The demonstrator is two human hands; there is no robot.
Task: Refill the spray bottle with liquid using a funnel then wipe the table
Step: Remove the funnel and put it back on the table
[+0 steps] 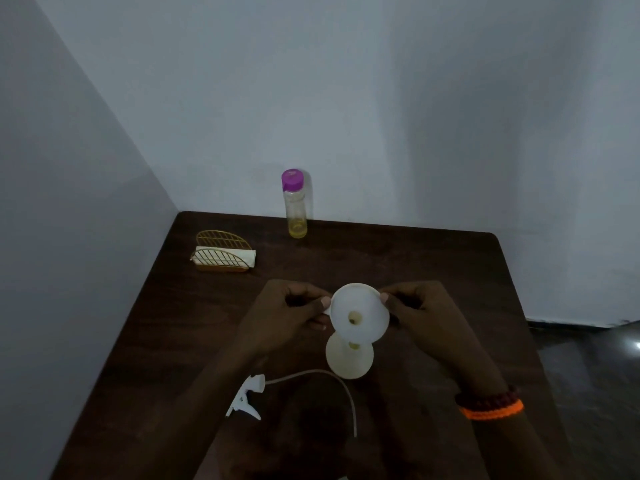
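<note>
Head view shows the left hand (294,313) and right hand (422,317) each pinching the funnel (358,315) rim, seating it in the spray bottle (349,358); next, probably, fetching the purple-capped bottle (295,204) from the tabletop (415,265) to pour.

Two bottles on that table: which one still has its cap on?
The clear bottle by the far wall, with a purple cap and some yellow liquid. The white spray bottle nearer the person is open, a funnel above its neck.

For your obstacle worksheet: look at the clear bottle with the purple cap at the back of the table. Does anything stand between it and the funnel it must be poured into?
Nothing visible does. Bare table lies between the purple-capped bottle and the funnel, which both hands pinch by its rim over the spray bottle. The napkin holder sits off to the left. The cap is still on.
</note>
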